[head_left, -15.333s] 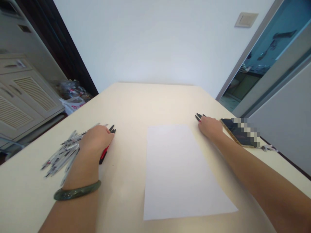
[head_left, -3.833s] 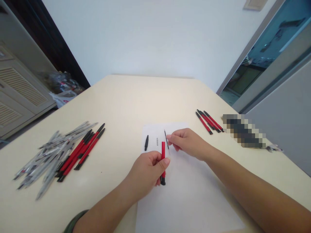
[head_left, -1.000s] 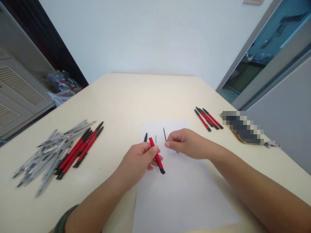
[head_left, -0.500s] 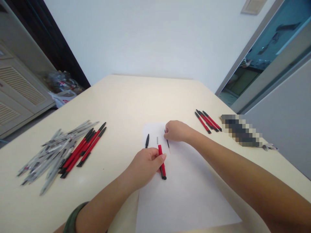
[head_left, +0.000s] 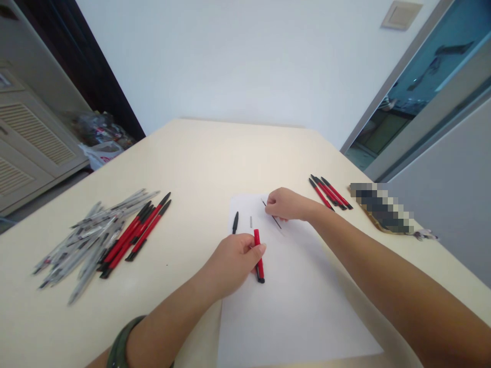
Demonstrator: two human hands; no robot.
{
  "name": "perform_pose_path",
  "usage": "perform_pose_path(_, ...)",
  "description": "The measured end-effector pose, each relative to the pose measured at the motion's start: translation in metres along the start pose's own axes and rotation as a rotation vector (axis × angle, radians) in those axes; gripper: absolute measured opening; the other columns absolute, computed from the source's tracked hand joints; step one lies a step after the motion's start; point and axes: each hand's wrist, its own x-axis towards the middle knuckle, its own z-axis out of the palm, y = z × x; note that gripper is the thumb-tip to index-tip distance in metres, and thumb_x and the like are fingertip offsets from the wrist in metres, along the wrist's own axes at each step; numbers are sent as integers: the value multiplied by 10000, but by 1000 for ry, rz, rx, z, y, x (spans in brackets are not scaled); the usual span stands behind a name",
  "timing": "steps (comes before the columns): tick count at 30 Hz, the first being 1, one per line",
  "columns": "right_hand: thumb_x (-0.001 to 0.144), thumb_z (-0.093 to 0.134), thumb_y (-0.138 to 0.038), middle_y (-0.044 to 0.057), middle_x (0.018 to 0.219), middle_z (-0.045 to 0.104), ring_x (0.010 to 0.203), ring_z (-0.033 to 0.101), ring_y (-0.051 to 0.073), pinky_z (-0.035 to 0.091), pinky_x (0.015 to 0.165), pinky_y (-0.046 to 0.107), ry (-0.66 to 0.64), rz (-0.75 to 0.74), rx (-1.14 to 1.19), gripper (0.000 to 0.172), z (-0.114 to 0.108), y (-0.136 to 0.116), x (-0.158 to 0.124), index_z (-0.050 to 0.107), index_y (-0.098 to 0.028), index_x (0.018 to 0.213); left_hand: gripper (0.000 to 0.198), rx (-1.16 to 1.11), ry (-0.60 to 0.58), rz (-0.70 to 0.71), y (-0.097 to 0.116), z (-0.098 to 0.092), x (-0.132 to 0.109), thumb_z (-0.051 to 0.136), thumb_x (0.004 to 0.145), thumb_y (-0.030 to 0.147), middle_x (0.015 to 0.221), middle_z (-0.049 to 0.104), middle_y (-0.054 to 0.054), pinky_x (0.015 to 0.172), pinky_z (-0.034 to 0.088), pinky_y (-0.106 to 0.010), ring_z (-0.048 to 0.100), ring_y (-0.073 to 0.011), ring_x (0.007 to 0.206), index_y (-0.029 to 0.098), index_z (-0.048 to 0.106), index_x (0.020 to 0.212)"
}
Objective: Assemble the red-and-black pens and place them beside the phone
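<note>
My left hand [head_left: 240,260] is closed around a red pen barrel [head_left: 259,255] with a black clip end pointing toward me; its upper end is open and lacks a tip section. A thin dark pen refill [head_left: 276,223] slants across the paper under the fingers of my right hand [head_left: 284,204], which pinch it near its upper part. Between the hands a small grey spring [head_left: 251,222] lies on the white paper [head_left: 291,317]. To its left rests a black pen tip section [head_left: 235,222], its lower end close to my left hand.
At the left lie a heap of clear pens and refills [head_left: 82,250] and several red-and-black pens [head_left: 148,230]. Several more red pens [head_left: 330,192] are at the right, beside a blurred-out pouch-like item [head_left: 379,209]. A wall stands behind the cream table [head_left: 230,153].
My right hand has shifted slightly right, and the refill has swung to a more slanted angle with it. My left hand keeps its hold on the barrel. The whole view has moved slightly.
</note>
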Motion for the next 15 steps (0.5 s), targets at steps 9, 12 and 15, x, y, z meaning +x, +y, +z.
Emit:
perform_pose_path(9, 673, 536, -166, 6, 632, 604, 479, 554, 83, 443, 467, 205, 255, -356, 1113, 94, -6, -18, -36, 443, -155, 682, 341, 48, 9, 167, 10, -1, -5, 382, 795, 442, 615, 553, 19, 541, 339, -232, 479, -121, 577, 181, 554, 659)
perform_pose_path(12, 675, 549, -157, 11, 653, 613, 491, 568, 92, 450, 473, 217, 225, -439, 1148, 103, -4, -26, -45, 446, -151, 667, 327, 75, 30, 193, 12, 0, -6, 390, 796, 441, 641, 573, 14, 553, 341, -234, 491, -129, 604, 184, 580, 724)
perform_pose_path(15, 677, 543, -152, 5, 646, 607, 483, 563, 86, 451, 476, 220, 278, -471, 1137, 100, -4, -29, -50, 445, -152, 659, 332, 101, 51, 200, 11, 0, -6, 392, 795, 439, 638, 583, 12, 549, 341, -234, 493, -130, 595, 183, 592, 723)
